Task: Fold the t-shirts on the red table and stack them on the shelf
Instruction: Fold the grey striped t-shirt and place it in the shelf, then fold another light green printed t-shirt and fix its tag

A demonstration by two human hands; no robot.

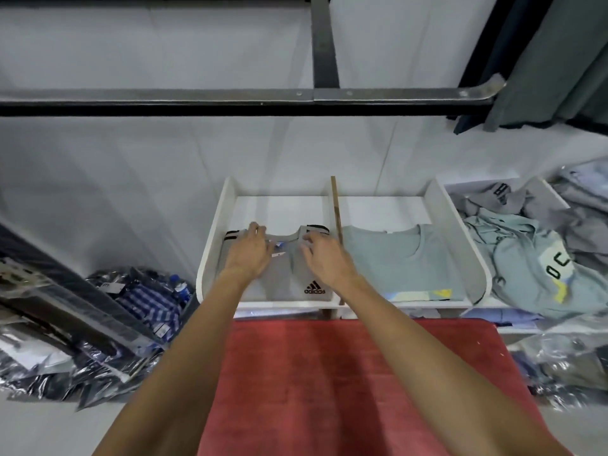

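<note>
**A:** Starting nearest me, what are you seeing?

**B:** I'm looking down at the red table (329, 383), and my two forearms are reaching over it toward the shelf (210, 258). Past the table's far edge, the grey t-shirt (289, 278) is lying folded in the shelf's left compartment, logo toward me. My left hand (246, 255) is resting on its left shoulder, fingers (255, 229) loosely spread and fairly straight. My right hand (324, 261) is lying by the collar, fingers (309, 238) slightly bent; I'm not able to tell whether they are pinching cloth or only pressing.

**A:** What are you worrying about?

**B:** I'm judging that pulling the hands back carelessly could drag the top layer and open the fold. The hanging tag (279, 255) near the collar could also be catching on a finger. Pushing unevenly might be skewing the shirt against the wooden divider (337, 238).

**A:** And further out?

**B:** The pale green t-shirt (404, 261) is lying folded in the next compartment. To the right, unfolded shirts (533, 258) are heaping in a loose pile. On the floor at left, bagged garments (141, 301) are leaning together. Behind everything, a white wall is rising, with a dark metal rail (230, 97) running across it and dark clothes (552, 60) hanging at the top right.
</note>
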